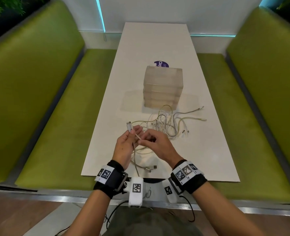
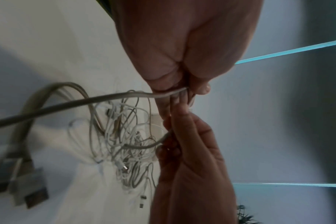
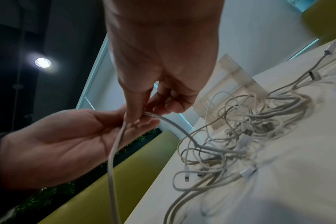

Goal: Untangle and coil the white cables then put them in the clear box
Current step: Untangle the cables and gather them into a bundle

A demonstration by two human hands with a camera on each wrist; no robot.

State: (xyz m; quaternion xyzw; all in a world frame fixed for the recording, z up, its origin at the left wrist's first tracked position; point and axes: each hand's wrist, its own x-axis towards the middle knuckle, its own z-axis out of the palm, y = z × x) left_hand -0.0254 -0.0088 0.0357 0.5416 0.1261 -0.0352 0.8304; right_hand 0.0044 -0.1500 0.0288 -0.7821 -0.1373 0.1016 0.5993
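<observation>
A tangle of white cables lies on the white table just in front of the clear box. Near the front edge my left hand holds one white cable between thumb and fingers, its plug end sticking up past the fingertips. My right hand pinches the same cable right beside the left. The left wrist view shows the left hand pinching the cable. In the right wrist view my right hand pinches it and the cable hangs down to loose loops.
Loose loops with two USB plugs lie at the table's front edge under my hands. A purple sticker sits behind the box. Clear flat flaps spread beside the box's base. Green benches flank the table.
</observation>
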